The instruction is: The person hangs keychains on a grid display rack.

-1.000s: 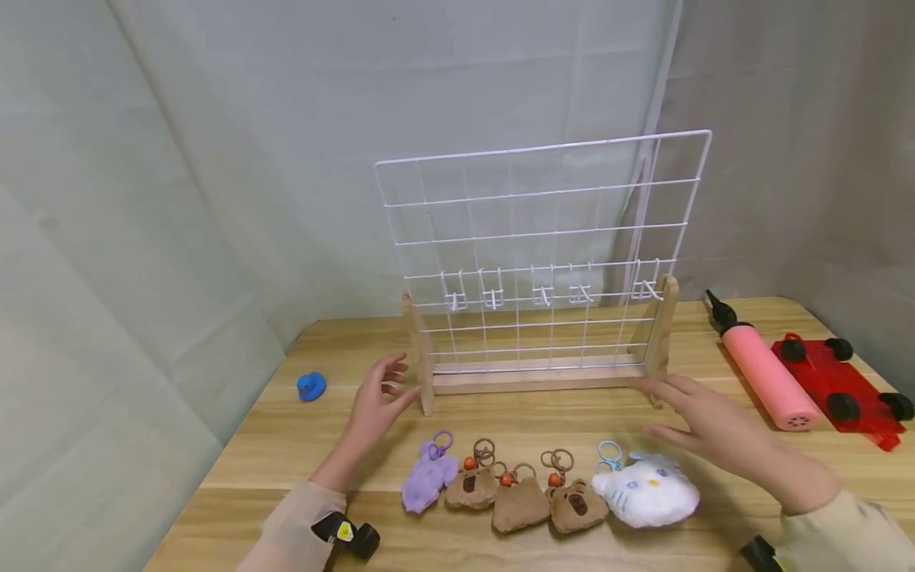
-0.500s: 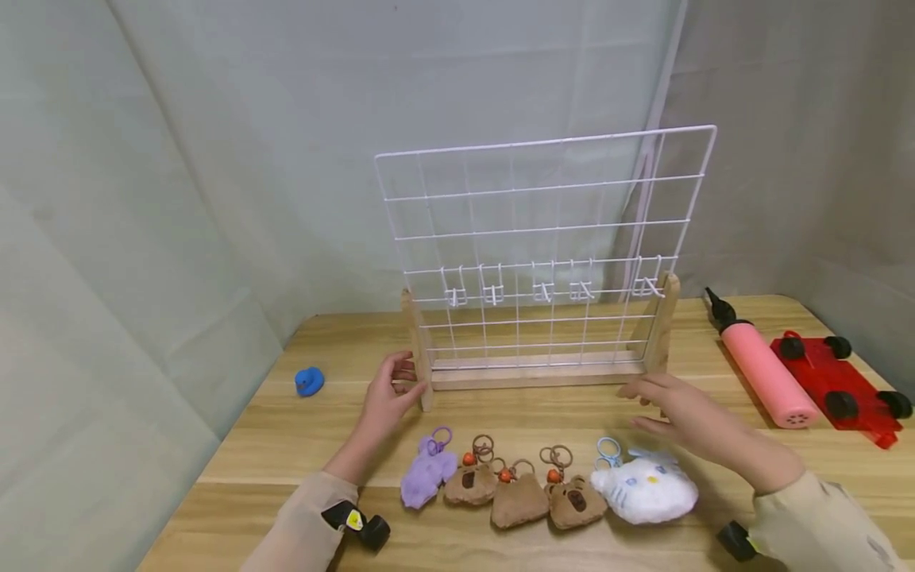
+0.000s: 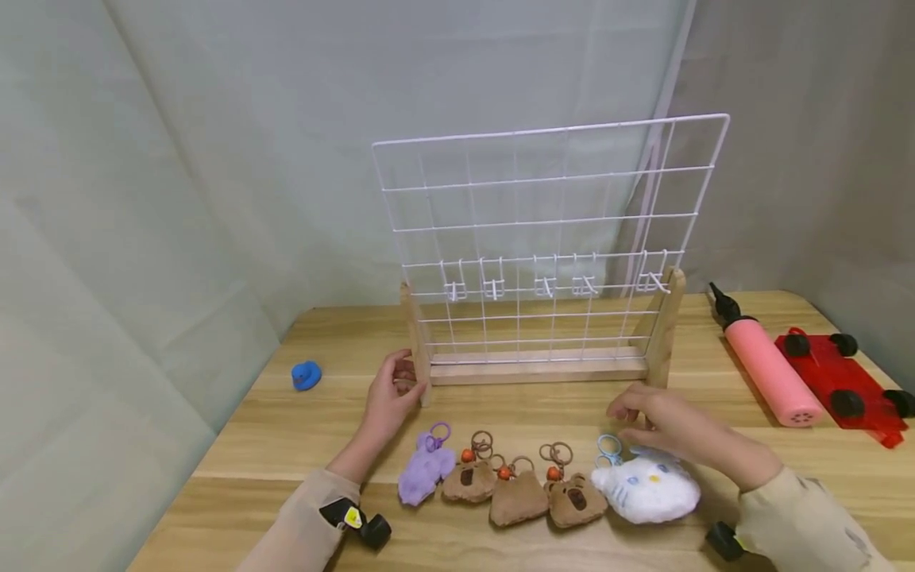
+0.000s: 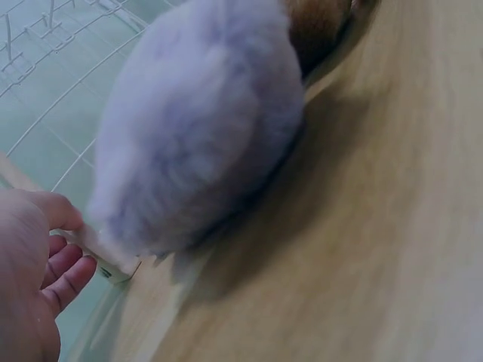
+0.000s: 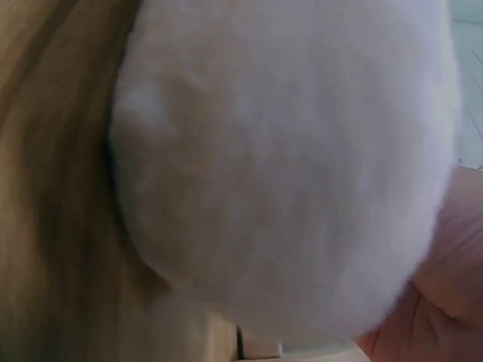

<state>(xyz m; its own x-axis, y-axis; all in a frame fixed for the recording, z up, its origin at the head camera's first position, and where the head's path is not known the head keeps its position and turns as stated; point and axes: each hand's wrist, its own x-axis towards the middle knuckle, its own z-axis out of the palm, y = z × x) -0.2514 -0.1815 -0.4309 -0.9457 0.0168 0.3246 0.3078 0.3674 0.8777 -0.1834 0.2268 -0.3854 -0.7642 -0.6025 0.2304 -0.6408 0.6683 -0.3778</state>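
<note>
My left hand [image 3: 389, 401] rests beside the left wooden leg [image 3: 422, 384] of a white wire grid rack [image 3: 532, 216]. Its thumb and loosely bent fingertips lie right at the leg. My right hand [image 3: 668, 419] hovers, fingers loosely bent and holding nothing, by the light blue ring of a white plush cat-head keychain [image 3: 646, 491]. To its left lie three brown plush keychains [image 3: 519, 500] with orange beads, two with bear faces showing. A purple plush keychain [image 3: 424, 474] lies leftmost; its fur [image 4: 200, 128] fills much of the left wrist view. White fur [image 5: 287, 166] covers most of the right wrist view.
Several white wire hooks [image 3: 545, 286] hang in a row on the grid. A small blue rubber duck [image 3: 306, 376] sits at the table's left. On the right lie a pink hand pump [image 3: 772, 373] with a black nozzle and a red wheeled toy [image 3: 843, 380].
My left hand has come up against the rack's left leg and stayed there. My right hand has moved left and down, from the right leg to the white keychain's ring.
</note>
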